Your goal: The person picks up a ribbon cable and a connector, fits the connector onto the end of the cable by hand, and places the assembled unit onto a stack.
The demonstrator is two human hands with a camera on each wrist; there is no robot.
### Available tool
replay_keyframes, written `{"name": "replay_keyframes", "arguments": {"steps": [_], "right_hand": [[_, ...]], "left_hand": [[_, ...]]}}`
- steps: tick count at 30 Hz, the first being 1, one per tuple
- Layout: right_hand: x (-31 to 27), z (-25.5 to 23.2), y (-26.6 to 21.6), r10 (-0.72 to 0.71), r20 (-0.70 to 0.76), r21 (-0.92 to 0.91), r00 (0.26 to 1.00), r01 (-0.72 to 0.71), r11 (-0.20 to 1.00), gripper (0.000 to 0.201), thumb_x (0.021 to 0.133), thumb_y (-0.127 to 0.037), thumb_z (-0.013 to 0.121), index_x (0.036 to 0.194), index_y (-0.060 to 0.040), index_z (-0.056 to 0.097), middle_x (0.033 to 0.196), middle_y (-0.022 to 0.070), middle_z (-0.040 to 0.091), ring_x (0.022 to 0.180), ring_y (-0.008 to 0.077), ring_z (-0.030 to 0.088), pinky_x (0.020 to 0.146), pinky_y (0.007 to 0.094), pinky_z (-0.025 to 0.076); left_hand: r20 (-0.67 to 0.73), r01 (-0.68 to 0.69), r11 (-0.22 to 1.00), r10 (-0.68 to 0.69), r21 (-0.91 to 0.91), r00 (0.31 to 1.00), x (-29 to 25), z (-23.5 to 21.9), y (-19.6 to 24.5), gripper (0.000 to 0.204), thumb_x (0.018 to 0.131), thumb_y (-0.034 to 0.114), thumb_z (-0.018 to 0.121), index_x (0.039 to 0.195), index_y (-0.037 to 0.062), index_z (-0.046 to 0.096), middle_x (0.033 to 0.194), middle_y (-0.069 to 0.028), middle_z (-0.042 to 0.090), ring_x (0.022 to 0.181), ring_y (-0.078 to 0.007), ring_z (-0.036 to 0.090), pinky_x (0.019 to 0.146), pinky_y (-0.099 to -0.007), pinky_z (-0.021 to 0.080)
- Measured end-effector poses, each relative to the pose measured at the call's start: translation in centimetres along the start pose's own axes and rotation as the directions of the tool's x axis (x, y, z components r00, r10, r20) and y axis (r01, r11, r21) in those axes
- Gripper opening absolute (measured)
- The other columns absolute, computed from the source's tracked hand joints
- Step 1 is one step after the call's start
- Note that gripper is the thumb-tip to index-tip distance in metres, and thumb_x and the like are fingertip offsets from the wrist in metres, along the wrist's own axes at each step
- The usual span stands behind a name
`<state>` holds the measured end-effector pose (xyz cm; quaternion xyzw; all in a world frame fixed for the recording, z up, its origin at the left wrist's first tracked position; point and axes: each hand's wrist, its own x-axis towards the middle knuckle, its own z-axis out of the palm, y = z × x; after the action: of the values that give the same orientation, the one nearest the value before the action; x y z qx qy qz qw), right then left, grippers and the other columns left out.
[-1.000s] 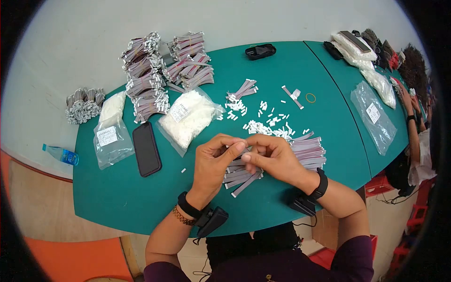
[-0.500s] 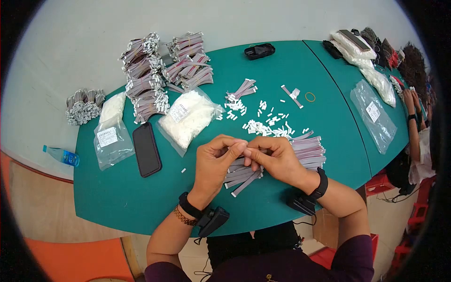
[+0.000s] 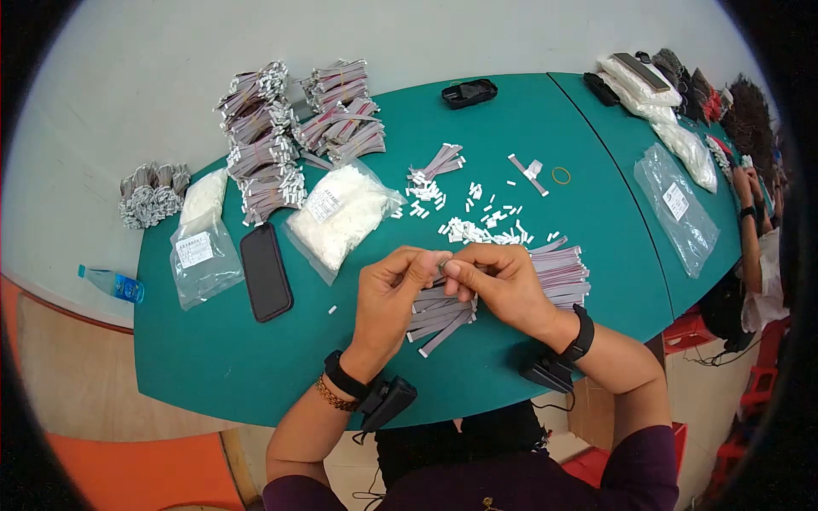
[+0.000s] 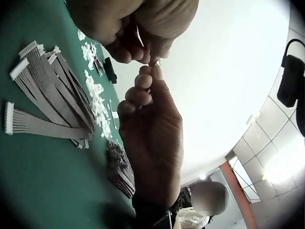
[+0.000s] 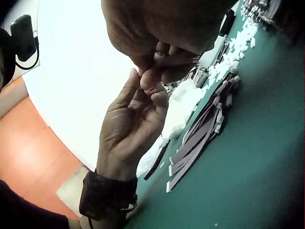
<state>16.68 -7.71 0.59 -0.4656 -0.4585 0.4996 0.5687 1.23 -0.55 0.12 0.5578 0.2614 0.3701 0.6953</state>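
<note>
Both hands meet over the table, thumbs and fingertips close together. My left hand pinches a small grey ribbon cable between thumb and forefinger, and my right hand pinches it from the other side. Most of it is hidden by the fingers; a tiny white bit shows at the fingertips in the left wrist view. Below the hands lie loose grey ribbon cables with white end connectors. Beside the right hand is a row of more ribbon cables. Small white connector housings are scattered just beyond the hands.
A bag of white pieces and a black phone lie left of the hands. Bundled cables are stacked at the back left. A rubber band, a black case and a flat plastic bag lie farther off.
The right thumb has moved up from lower down to meet the left thumb. The thumbs touched half a second ago; now a grey bit shows between them. Both arms stay nearly still.
</note>
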Motion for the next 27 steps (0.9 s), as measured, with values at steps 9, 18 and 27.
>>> {"name": "replay_keyframes", "arguments": {"steps": [9,18,27], "right_hand": [[-0.1,0.1,-0.2,-0.008,0.004,-0.062,1.000,0.008,0.998,0.018,0.090,-0.015,0.057,0.084,0.0004,0.065,0.070,0.0010,0.061,0.061,0.0041,0.051,0.054,0.0191,0.041],[-0.1,0.2,0.0,-0.027,0.006,-0.115,1.000,0.028,0.993,0.019,0.090,-0.014,0.057,0.081,0.0007,0.064,0.069,0.0011,0.061,0.059,0.0042,0.051,0.052,0.0198,0.041],[0.2,-0.5,-0.4,-0.042,0.010,-0.054,0.999,0.042,0.998,0.019,0.090,-0.016,0.058,0.084,-0.0002,0.066,0.069,0.0015,0.062,0.058,0.0042,0.051,0.052,0.0189,0.041]], "left_hand": [[-0.020,-0.059,0.998,0.060,0.039,0.998,-0.1,0.4,0.2,0.011,0.086,0.007,0.062,0.090,-0.0016,0.067,0.087,-0.0057,0.062,0.079,-0.0095,0.056,0.072,-0.0218,0.043],[-0.025,-0.146,0.976,0.152,0.160,0.988,0.0,0.1,-0.6,0.009,0.085,0.006,0.063,0.090,-0.0014,0.067,0.087,-0.0048,0.062,0.074,-0.0073,0.055,0.065,-0.0211,0.044],[0.100,0.016,0.999,-0.013,-0.030,0.995,0.3,-0.5,0.4,0.028,0.094,0.015,0.048,0.108,-0.0057,0.060,0.091,-0.0046,0.059,0.083,-0.0095,0.048,0.077,-0.0239,0.039]]}}
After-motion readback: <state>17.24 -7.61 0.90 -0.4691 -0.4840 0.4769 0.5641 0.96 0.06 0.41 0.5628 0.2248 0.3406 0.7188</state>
